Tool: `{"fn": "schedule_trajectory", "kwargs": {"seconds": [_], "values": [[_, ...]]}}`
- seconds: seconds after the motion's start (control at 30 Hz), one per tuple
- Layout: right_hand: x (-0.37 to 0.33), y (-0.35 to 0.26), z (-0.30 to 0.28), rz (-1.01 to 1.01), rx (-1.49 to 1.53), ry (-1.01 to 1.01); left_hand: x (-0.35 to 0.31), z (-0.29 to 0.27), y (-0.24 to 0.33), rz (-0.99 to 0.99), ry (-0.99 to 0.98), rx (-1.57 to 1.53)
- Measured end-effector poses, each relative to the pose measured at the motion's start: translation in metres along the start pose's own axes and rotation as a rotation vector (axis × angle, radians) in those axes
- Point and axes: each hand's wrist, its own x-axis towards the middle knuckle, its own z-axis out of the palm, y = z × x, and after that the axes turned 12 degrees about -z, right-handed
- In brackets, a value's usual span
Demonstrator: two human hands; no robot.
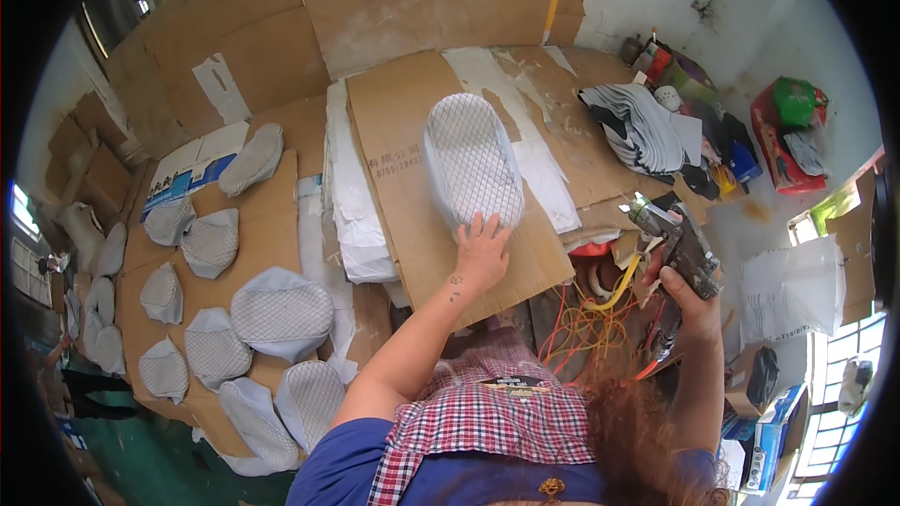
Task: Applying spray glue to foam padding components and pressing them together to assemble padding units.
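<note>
A long grey quilted cushion (473, 164) with rounded ends lies on the cardboard-covered workbench (403, 225), diamond stitching facing up. My left hand (482, 251) rests on its near end, fingers spread and lying on the fabric. To the right, my right hand (692, 298) is closed round the grip of a dark air staple gun (680, 242), held up off the bench and apart from the cushion. The gun's silver nose points up and left. A yellow hose (619, 290) runs close beside it.
On the left, several similar quilted cushions (281, 314) lie on a cardboard-topped table (272, 197). Folded grey fabric pieces (637, 131) are stacked at the bench's right rear. Tangled orange and yellow hoses (581, 333) hang below the bench's right edge. Cardboard panels (375, 14) stand behind.
</note>
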Motion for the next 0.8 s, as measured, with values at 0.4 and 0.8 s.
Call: {"fn": "schedule_trajectory", "kwargs": {"seconds": [0.4,0.8], "values": [[-0.020,-0.036,-0.012,-0.035,-0.250,-0.308,-0.061,0.005,-0.056,-0.128,-0.095,-0.462],[-0.011,-0.079,-0.011,0.171,-0.431,-0.310,-0.175,-0.031,-0.219,-0.747,0.193,-0.581]]}}
